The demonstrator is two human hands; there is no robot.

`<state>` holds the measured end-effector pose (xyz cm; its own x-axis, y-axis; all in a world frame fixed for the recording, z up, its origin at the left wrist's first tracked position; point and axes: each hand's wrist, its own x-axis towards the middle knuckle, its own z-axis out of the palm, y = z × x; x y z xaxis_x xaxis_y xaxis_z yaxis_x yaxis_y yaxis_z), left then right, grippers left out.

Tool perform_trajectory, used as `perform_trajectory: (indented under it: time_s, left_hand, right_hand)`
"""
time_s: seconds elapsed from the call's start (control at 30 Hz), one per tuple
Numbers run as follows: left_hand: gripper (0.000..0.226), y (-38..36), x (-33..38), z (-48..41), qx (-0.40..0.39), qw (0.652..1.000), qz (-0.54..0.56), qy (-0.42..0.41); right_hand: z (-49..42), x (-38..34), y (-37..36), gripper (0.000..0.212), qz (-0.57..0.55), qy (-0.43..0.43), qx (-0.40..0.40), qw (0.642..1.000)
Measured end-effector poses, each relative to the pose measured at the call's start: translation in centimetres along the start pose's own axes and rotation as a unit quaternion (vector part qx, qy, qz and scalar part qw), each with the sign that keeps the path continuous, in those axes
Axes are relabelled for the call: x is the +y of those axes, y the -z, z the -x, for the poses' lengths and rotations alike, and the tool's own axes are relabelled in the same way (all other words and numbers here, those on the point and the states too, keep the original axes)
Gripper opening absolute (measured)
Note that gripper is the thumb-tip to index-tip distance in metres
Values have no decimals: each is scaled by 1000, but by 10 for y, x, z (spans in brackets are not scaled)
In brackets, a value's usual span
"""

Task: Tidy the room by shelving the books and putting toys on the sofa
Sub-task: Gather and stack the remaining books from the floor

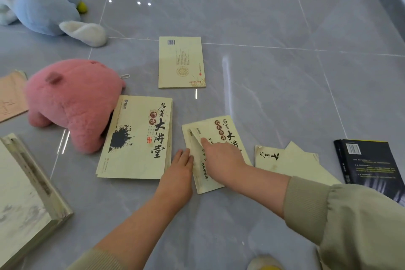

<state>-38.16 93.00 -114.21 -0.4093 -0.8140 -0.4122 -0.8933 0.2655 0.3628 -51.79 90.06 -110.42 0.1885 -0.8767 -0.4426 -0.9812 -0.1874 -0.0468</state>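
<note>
The left hand [180, 161], fingers straight, is touching the small cream paperback book [230, 131] at its edge; the right hand [221, 156] is pressing its cover, forefinger outstretched.

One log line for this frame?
left hand: flat, touches cream booklet edge | right hand: finger presses its cover | pink plush: on floor

**Cream, Pink, Grey**

Pink on the plush toy [72, 103]. Pale blue and white on the second plush [46, 11]. Cream with black brush lettering on the large book [135, 138]. Black on the rightmost book [372, 160]. Grey, white-veined floor tiles [263, 17].
</note>
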Motion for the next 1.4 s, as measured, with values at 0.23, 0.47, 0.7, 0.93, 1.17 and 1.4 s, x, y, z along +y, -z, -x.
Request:
perform_trajectory:
  time_s: [0.23, 0.47, 0.7, 0.93, 1.17, 1.4]
  left_hand:
    - [59, -6, -4, 2, 1, 999, 31, 14]
    - [64, -8, 2, -1, 25, 995, 86, 42]
    - [92, -11, 24, -5, 6, 996, -7, 86]
    - [115, -13, 33, -10, -40, 991, -71, 107]
    - [111, -11, 34, -11, -57, 986, -124, 100]
    - [112, 1, 38, -18, -71, 976, -191, 82]
  right_hand:
    - [-9, 18, -12, 51, -221, -24, -21, 975]
    - [1, 45, -35, 49, -193, -155, 60, 967]
    - [6, 48, -42, 57, -298, -201, 74, 930]
    - [8, 86, -33, 54, -319, -116, 61, 939]
    - [13, 139, -26, 61, -100, -2, -49, 994]
    - [7, 137, -25, 26, 32, 67, -58, 996]
